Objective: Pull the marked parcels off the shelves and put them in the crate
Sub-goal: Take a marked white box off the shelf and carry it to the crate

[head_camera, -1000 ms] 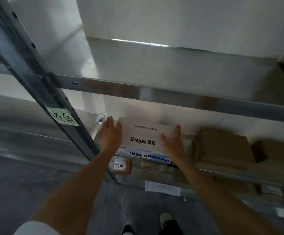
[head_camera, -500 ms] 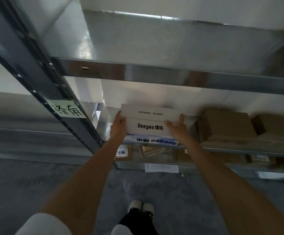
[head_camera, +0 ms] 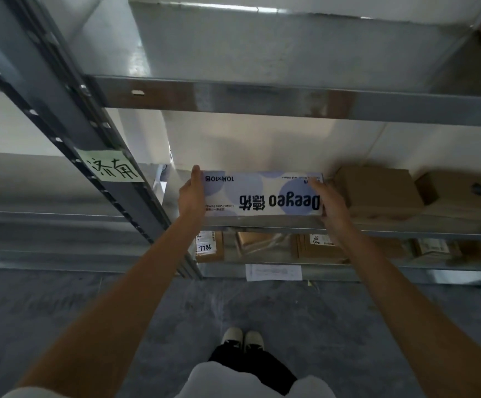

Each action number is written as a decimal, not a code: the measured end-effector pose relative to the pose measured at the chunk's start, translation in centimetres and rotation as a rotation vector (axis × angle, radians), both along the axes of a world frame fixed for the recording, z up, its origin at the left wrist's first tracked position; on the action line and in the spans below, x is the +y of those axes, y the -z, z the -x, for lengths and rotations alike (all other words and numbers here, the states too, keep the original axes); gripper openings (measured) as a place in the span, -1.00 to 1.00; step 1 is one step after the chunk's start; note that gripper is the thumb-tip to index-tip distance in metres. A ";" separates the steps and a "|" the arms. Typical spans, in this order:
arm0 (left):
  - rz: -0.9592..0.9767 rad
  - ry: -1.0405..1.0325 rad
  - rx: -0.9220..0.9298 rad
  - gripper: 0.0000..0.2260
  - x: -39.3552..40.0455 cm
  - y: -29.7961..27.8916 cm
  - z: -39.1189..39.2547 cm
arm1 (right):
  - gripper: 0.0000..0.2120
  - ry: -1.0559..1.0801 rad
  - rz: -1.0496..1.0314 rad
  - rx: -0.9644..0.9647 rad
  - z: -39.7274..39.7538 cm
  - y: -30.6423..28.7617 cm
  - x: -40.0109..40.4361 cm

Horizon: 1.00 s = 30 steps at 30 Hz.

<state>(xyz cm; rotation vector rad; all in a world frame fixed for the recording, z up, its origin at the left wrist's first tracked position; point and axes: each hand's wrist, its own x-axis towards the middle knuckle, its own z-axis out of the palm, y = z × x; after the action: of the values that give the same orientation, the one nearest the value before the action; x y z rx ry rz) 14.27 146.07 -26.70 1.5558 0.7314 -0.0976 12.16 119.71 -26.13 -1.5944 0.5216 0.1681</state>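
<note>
White card with blue dots forms the box, a long flat pack printed "Deeyeo", which sits at the front edge of the steel shelf directly ahead of the person. Its long axis runs left to right, parallel to the shelf edge, and its print reads upside down from this view. The left hand clasps the left short end, with fingers up along that end. The right hand clasps the right short end, with fingers curled over the upper corner. Both hands are therefore spread to the full length of the box and clamped on it; neither is nearer than the other. Brown cartons stand just beside the right end, close to the right hand. The likely pull is straight back toward the body, and the box should be kept level. No crate is in view.
</note>
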 end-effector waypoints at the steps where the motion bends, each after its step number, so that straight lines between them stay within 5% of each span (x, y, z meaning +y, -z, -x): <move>1: 0.040 -0.020 -0.015 -0.57 -0.1 -0.3 0.4 | -0.59 -0.001 -0.031 -0.011 0.2 -0.4 0.0; 4: 0.100 -0.044 -0.059 -0.51 0.2 -0.9 0.8 | -0.47 0.001 -0.022 -0.014 0.8 -0.9 -0.4; 10: 0.215 0.079 -0.099 -0.52 0.8 -1.4 2.3 | -0.77 0.020 -0.010 -0.075 2.5 -1.2 -0.7; 21: 0.096 0.181 -0.192 -0.73 -0.5 -0.5 6.1 | -0.58 0.022 0.043 -0.125 4.2 -0.9 0.3; 30: 0.087 0.059 -0.275 -0.63 -0.6 -0.7 8.4 | -0.69 0.114 0.010 -0.184 8.1 -0.1 2.4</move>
<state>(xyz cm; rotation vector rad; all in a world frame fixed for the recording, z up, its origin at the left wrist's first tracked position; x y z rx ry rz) 5.91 145.43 -26.01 1.4711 0.4589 0.0405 4.01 122.10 -26.07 -1.5669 0.4690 -0.0666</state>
